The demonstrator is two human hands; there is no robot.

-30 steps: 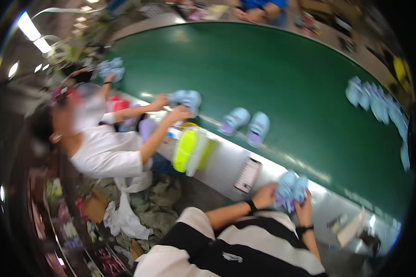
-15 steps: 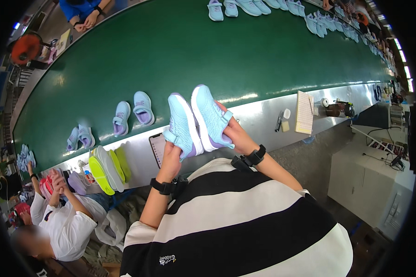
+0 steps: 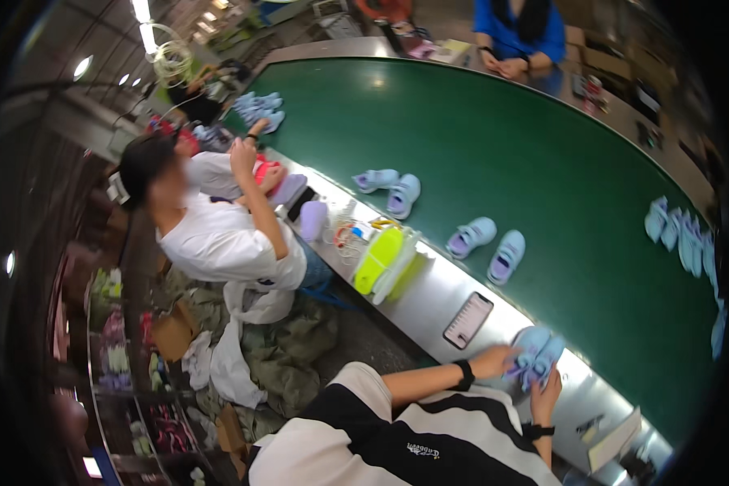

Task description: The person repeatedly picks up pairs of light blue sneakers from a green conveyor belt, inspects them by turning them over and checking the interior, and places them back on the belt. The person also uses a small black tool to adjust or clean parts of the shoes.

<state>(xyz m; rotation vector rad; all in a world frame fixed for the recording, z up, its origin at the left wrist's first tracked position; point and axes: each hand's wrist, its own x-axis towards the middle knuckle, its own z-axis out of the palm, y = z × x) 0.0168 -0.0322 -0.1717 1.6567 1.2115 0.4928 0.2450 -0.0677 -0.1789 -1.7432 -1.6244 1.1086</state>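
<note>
Two light blue sneakers with purple trim, the left sneaker (image 3: 531,343) and the right sneaker (image 3: 551,353), are together over the metal edge at the lower right, toes pointing at the green belt. My left hand (image 3: 496,361) grips the left one from its side, its fingers slightly blurred. Around the heel end of the other, my right hand (image 3: 546,392) is closed. Just left of them a phone (image 3: 468,320) with a lit screen lies on the metal ledge. A similar pair, with one sneaker (image 3: 506,257) nearest me, sits on the belt beyond the phone.
The green belt (image 3: 478,138) carries another pair (image 3: 403,197) and a row of sneakers (image 3: 680,235) at right. Yellow-green insoles (image 3: 378,261) stand on the ledge. A co-worker in white (image 3: 227,243) sits left; a person in blue (image 3: 535,40) is opposite. A notepad (image 3: 616,440) lies lower right.
The view has swung left, bringing the co-worker and shelves into sight. Both sneakers stay in my hands, now at the lower right of the picture and held closely side by side.
</note>
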